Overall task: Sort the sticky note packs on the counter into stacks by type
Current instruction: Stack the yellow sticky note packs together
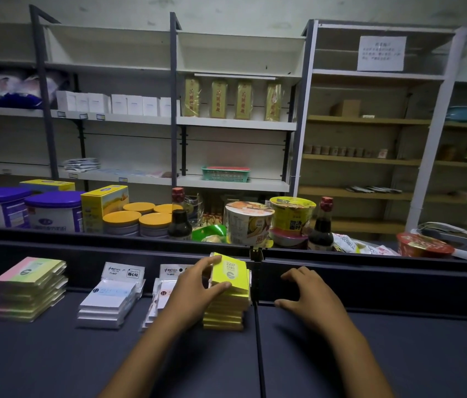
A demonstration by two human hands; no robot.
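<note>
Four stacks of sticky note packs stand on the dark counter (pixel 54 354). At the left is a pink-and-green stack (pixel 30 288). To its right come a white-blue stack (pixel 109 303) and a white stack (pixel 159 297), partly hidden by my left arm. A yellow stack (pixel 226 311) rises at the centre. My left hand (pixel 195 285) grips the top yellow pack (pixel 231 272), which is tilted on that stack. My right hand (pixel 307 294) hovers to the right of the stack, fingers spread, holding nothing.
A raised dark ledge (pixel 370 271) runs behind the counter. Beyond it stand tins with purple lids (pixel 51 209), yellow-lidded jars (pixel 137 218), soy sauce bottles (pixel 321 225) and noodle cups (pixel 248 221). Store shelves fill the background.
</note>
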